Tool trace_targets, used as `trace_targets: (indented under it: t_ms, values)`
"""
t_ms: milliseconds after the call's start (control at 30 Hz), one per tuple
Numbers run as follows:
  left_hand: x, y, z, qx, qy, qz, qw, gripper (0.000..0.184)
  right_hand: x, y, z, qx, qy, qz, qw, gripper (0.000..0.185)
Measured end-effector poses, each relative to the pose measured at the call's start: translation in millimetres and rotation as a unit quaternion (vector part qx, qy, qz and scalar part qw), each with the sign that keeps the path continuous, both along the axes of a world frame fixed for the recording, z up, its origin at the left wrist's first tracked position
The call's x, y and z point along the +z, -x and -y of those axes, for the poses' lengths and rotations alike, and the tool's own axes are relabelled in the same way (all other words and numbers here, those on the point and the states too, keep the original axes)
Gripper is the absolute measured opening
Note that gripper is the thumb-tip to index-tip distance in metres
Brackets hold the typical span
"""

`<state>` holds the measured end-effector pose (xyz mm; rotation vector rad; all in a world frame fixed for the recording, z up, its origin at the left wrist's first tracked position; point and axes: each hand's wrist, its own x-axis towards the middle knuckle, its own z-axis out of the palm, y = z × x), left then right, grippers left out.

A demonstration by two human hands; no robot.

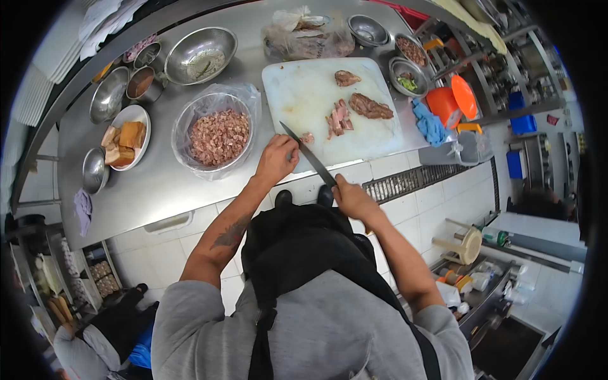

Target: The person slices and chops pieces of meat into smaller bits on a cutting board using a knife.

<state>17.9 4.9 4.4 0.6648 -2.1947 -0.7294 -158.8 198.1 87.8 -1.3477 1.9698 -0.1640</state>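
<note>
While the right hand (356,200) grips the knife (310,154), bare board (296,88) lies beyond.

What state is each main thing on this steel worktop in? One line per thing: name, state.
Long steel-bladed knife, gripped by the right hand
Long brown meat chunk, in one piece
Pink meat strips, sliced
White rectangular cutting board, stained
Steel bowl with clear plastic liner, holding diced meat
White round plate, loaded with tan blocks
Blue cloth, crumpled
Lilac cloth, crumpled

No label, brand, number or sign is readable anywhere.
</note>
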Motion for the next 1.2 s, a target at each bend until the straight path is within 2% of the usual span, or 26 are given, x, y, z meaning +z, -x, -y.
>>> trace_targets:
  t_ms: [33, 67, 100, 133, 167, 233, 267, 333, 367, 433, 467, 567, 633, 667, 700, 767, 800, 867, 900, 967, 1000, 1067, 1100, 1167, 1200]
  values:
    - [4.2, -2.5, -6.1, 0.005, -0.003, -0.020, 1.000, 0.014, 14.6, 3.2, 5.8, 0.020, 0.008, 0.008, 1.000, 0.024]
    - [8.9, -3.8, -8.4, -0.005, -0.001, -0.018, 1.000, 0.014, 33.6, 6.2, 3.9, -0.017, -0.043, 0.054, 0.997, 0.025]
    - [18.0, -2.7, -7.7, 0.039, -0.103, -0.002, 0.994, 0.012, 61.0, 10.4, 9.7, -0.049, -0.090, 0.096, 0.990, 0.026]
    - [20.6, -4.3, -11.1, 0.084, -0.210, 0.022, 0.974, 0.011, 56.5, 18.9, 2.5, -0.087, -0.077, 0.147, 0.982, 0.025]
    - [17.1, -4.1, -12.5, 0.080, -0.213, 0.028, 0.973, 0.011, 50.5, 28.1, -8.3, -0.125, -0.064, 0.200, 0.970, 0.025]
    - [5.5, -0.7, -6.2, 0.110, -0.087, -0.013, 0.990, 0.023, 45.1, 40.5, -21.7, -0.168, -0.076, 0.239, 0.953, 0.025]
    - [0.1, 2.7, -7.0, 0.108, -0.086, -0.008, 0.990, 0.023, 31.5, 46.7, -30.4, -0.195, -0.077, 0.246, 0.946, 0.030]
    - [-4.5, 21.4, -16.2, 0.107, -0.007, -0.002, 0.994, 0.043, 8.9, 50.3, -41.1, -0.245, -0.088, 0.284, 0.923, 0.044]
    - [-5.3, 32.9, -21.8, 0.103, -0.006, 0.004, 0.995, 0.043, -2.6, 47.4, -42.0, -0.248, -0.088, 0.289, 0.920, 0.044]
    - [-3.4, 58.7, -36.4, 0.157, 0.043, 0.122, 0.979, 0.055, -26.5, 31.7, -38.3, -0.236, -0.048, 0.340, 0.909, 0.047]
    - [-3.0, 72.7, -42.5, 0.152, 0.044, 0.128, 0.979, 0.055, -41.2, 18.6, -34.3, -0.251, -0.030, 0.370, 0.894, 0.047]
    - [-9.5, 100.1, -42.0, 0.189, 0.030, 0.126, 0.973, 0.058, -57.3, -23.5, -7.3, -0.258, -0.013, 0.336, 0.906, 0.042]
    - [-21.6, 100.2, -31.6, 0.185, -0.094, -0.039, 0.977, 0.060, -28.3, -41.3, 20.9, -0.238, 0.014, 0.308, 0.921, 0.038]
    - [-23.9, 97.6, -18.8, 0.223, -0.048, -0.087, 0.970, 0.061, -10.8, -45.8, 33.8, -0.207, 0.041, 0.274, 0.938, 0.034]
    - [-14.0, 82.6, -5.4, 0.234, -0.130, -0.154, 0.951, 0.062, -2.4, -52.6, 41.8, -0.208, 0.045, 0.276, 0.937, 0.034]
    - [46.2, 45.8, 25.9, 0.290, -0.134, -0.228, 0.920, 0.063, 13.5, -59.9, 51.0, -0.025, 0.224, 0.126, 0.966, 0.028]
    - [87.0, 25.7, 38.8, 0.337, -0.057, -0.234, 0.910, 0.064, 32.1, -58.4, 51.8, -0.025, 0.227, 0.127, 0.965, 0.028]
    - [118.6, -18.4, 60.0, 0.335, -0.098, -0.361, 0.864, 0.051, 76.1, -55.9, 56.8, 0.116, 0.159, 0.100, 0.975, 0.026]
    - [106.5, -41.3, 75.7, 0.337, -0.087, -0.364, 0.864, 0.051, 86.7, -52.8, 55.2, 0.122, 0.168, 0.101, 0.973, 0.026]
    - [59.3, -81.1, 103.2, 0.361, -0.064, -0.257, 0.894, 0.031, 98.6, -31.4, 40.0, 0.141, 0.094, 0.064, 0.983, 0.026]
    - [62.4, -87.0, 103.7, 0.366, -0.055, -0.262, 0.891, 0.031, 96.2, -20.3, 34.0, 0.116, 0.082, 0.047, 0.989, 0.027]
    - [66.4, -99.7, 94.4, 0.329, -0.128, -0.043, 0.934, 0.023, 85.8, 2.9, 18.2, 0.049, 0.065, 0.025, 0.996, 0.029]
    - [75.6, -104.1, 96.7, 0.332, -0.124, -0.042, 0.934, 0.023, 81.4, 14.7, 12.2, 0.008, 0.064, 0.019, 0.998, 0.030]
    - [98.1, -108.9, 100.1, 0.315, -0.187, -0.225, 0.903, 0.023, 93.4, 31.6, 2.9, -0.063, 0.039, 0.030, 0.997, 0.032]
    - [103.5, -116.6, 105.7, 0.362, -0.189, -0.182, 0.894, 0.020, 96.6, 38.0, -1.8, -0.084, 0.043, 0.026, 0.995, 0.032]
